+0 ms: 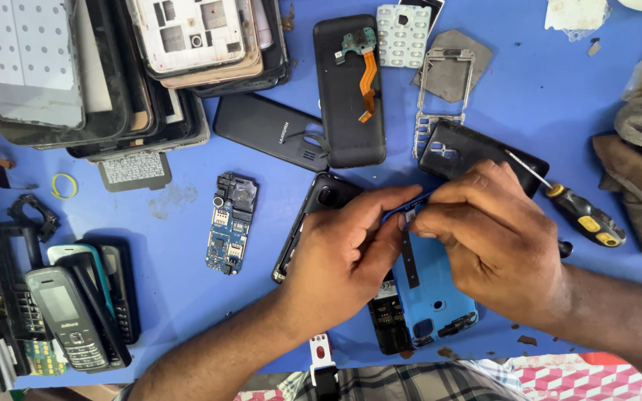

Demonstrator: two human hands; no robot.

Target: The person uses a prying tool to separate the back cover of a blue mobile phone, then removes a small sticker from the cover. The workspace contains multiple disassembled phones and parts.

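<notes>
**Two hands meet over an opened blue phone**

Here, both hands work at the top edge of a blue phone body (434,286) that lies on the blue table (559,111), close to the person. The left hand (343,249) rests across a black phone frame (313,223) just beside it, thumb and forefinger stretched toward a small part at the blue body's upper edge. The right hand (488,234) is curled tight, its fingertips pinched on that same small part; what the part is cannot be told. A thin dark strip (409,260) runs down the blue body below the fingers.

A yellow-and-black screwdriver (577,212) lies just beside the right hand, its tip over a black back cover (458,148). A bare circuit board (230,223) sits left of the hands, and assembled keypad phones (76,308) cluster at the table's near left.
</notes>
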